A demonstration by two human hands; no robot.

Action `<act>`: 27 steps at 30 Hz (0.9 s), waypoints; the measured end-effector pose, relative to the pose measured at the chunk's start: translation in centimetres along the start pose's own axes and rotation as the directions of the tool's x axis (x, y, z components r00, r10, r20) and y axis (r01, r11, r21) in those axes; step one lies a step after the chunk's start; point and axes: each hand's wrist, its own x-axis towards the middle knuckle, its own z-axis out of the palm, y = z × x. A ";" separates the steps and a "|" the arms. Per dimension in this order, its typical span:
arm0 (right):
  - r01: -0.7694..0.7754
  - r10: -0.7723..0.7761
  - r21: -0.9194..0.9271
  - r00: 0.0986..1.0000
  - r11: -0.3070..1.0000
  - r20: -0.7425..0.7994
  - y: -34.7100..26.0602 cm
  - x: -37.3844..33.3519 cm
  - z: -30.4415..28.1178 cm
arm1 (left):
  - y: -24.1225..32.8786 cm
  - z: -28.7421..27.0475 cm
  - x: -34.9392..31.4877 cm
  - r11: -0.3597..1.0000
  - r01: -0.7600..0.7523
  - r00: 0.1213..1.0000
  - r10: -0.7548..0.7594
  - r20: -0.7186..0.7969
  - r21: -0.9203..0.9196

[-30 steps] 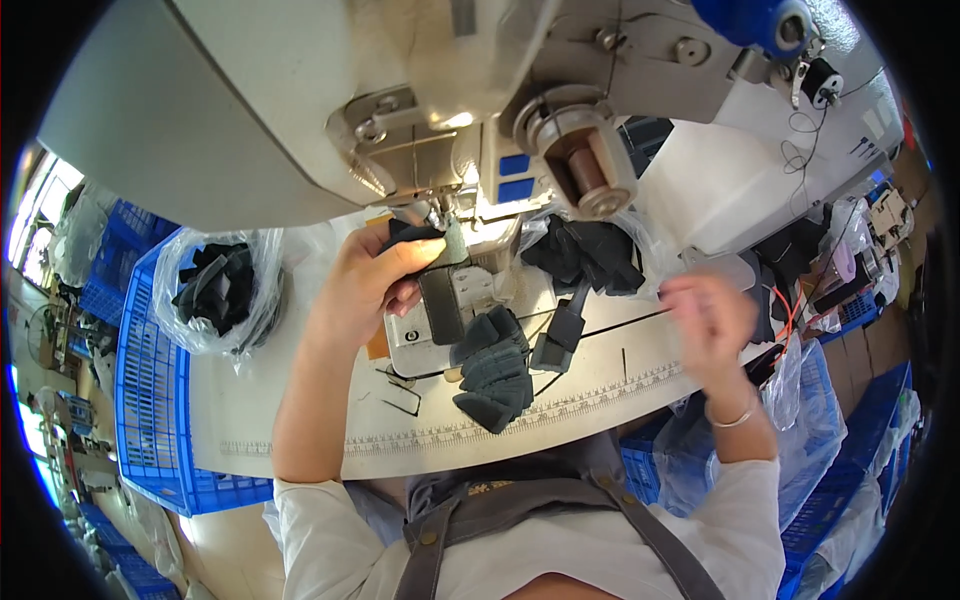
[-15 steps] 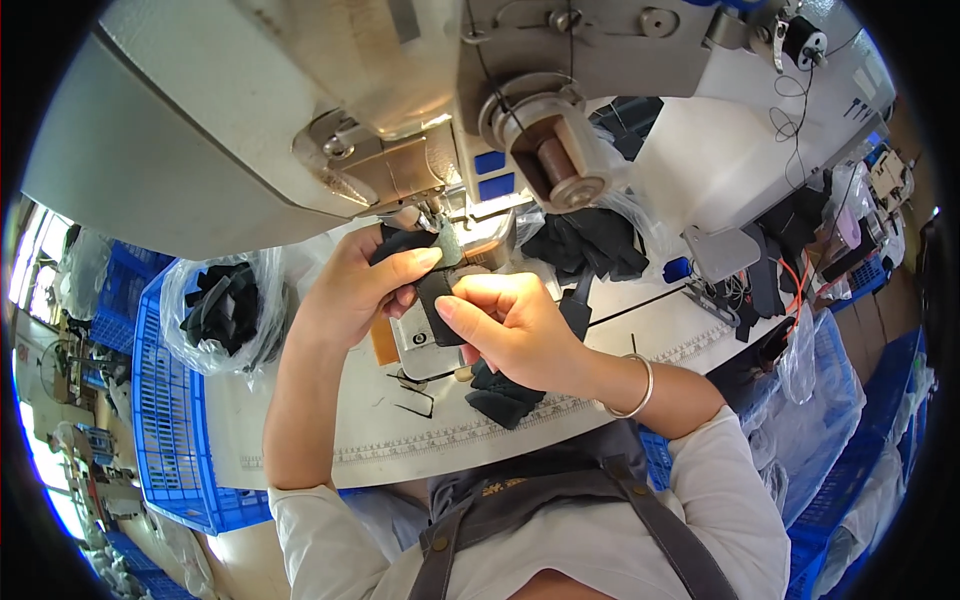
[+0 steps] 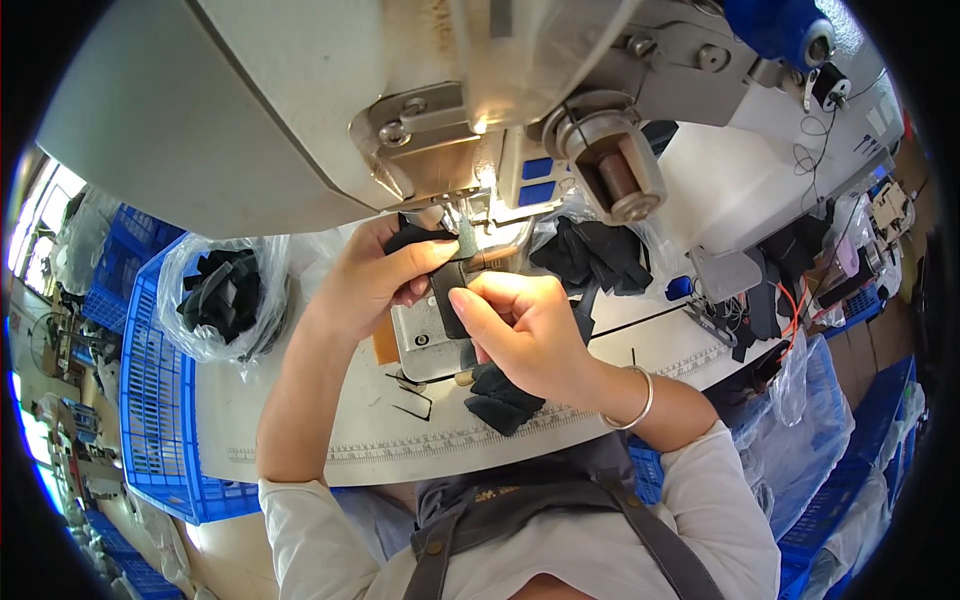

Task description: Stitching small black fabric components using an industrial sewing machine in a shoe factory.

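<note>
A sewing machine (image 3: 300,110) stands over both hands. Just below its needle area, my left hand (image 3: 385,270) is closed on a black fabric piece (image 3: 450,305), thumb pressed on top. A small grey-green patch (image 3: 467,240) shows at the fabric's far end, beside the left thumb tip. My right hand (image 3: 525,325) pinches the fabric's right edge between thumb and fingers, close to the left hand. The fabric's underside and some fingertips are hidden. Beneath lies the machine's light metal plate (image 3: 420,350).
Black fabric pieces fill a plastic-lined bag (image 3: 225,300) in the blue basket (image 3: 160,400) at left. More black pieces lie behind (image 3: 590,255) and below (image 3: 500,400) my right hand. Thin black hooked tools (image 3: 415,400) rest on the white table (image 3: 300,420). Scissors (image 3: 710,325) lie at right.
The view has shifted, so the machine sits farther right and higher. Both hands keep hold of the black fabric near the needle area; its strip by the right thumb looks narrower now.
</note>
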 end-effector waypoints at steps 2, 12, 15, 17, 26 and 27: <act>0.019 -0.019 -0.019 1.000 1.000 -0.006 0.1 0.3 0.1 | -0.1 -0.2 0.4 0.999 -0.018 1.000 0.018 -0.007 -0.031; 0.080 -0.082 -0.060 0.996 0.995 -0.026 0.7 1.3 0.0 | -0.4 -1.3 1.3 0.997 -0.003 0.999 -0.001 -0.037 -0.084; 0.044 -0.047 -0.054 0.998 0.998 -0.042 -0.1 1.2 -0.1 | -0.5 -1.4 1.7 0.998 -0.033 0.999 0.031 -0.025 -0.058; 0.058 -0.062 -0.088 0.997 0.994 -0.050 -0.1 1.3 0.0 | -0.6 -1.6 1.8 0.992 -0.034 0.999 0.031 -0.033 -0.123; 0.082 -0.095 -0.160 0.993 0.984 -0.072 0.2 1.3 0.2 | -0.5 -1.5 1.9 0.989 -0.059 0.997 0.053 -0.050 -0.133; 0.071 -0.084 -0.157 0.994 0.985 -0.076 0.2 1.2 0.2 | -0.4 -1.5 1.8 0.989 -0.062 0.997 0.055 -0.054 -0.132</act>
